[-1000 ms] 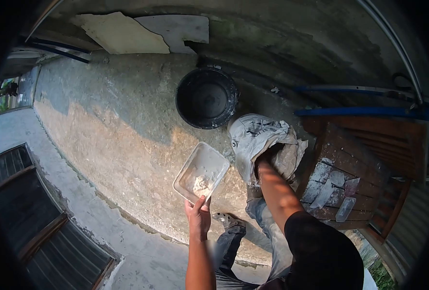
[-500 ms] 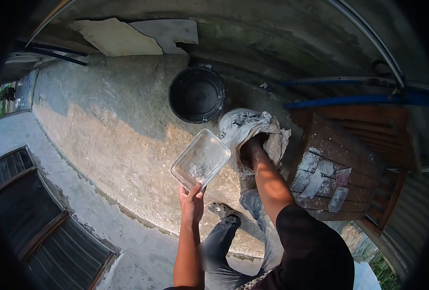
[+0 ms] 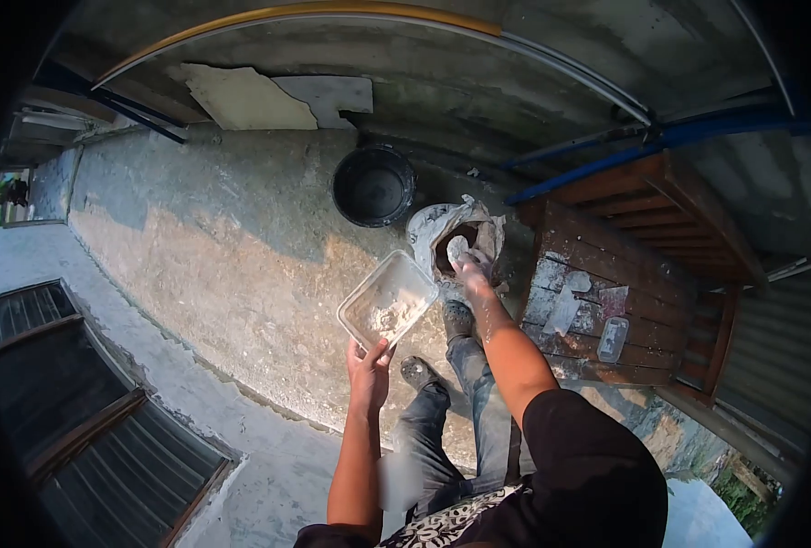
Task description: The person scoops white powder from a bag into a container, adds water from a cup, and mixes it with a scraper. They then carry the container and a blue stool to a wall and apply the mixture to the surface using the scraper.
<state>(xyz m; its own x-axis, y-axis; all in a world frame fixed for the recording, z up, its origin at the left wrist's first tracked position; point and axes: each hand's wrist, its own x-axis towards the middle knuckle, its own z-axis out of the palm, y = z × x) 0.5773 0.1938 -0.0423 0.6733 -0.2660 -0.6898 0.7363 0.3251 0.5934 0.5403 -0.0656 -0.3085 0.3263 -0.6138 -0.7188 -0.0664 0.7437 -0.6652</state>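
My left hand grips the near edge of a clear plastic tub, fingers beneath and thumb on the rim. A heap of off-white powder lies inside the tub. Over the mouth of a crumpled white sack is my right hand, dusted with powder. Its fingers are closed around a small whitish scoop; the exact shape of the scoop is hard to make out. The sack stands upright with its top rolled open, just right of the tub, and its inside is dark.
Beyond the sack a black round basin sits on the concrete floor. At the right stands a powder-stained wooden bench with a clear plastic container and scraps on it. Broken boards lean on the far wall.
My right hand has come up out of the sack, now with the whitish scoop showing. More powder lies in the tub, which my left hand still holds.
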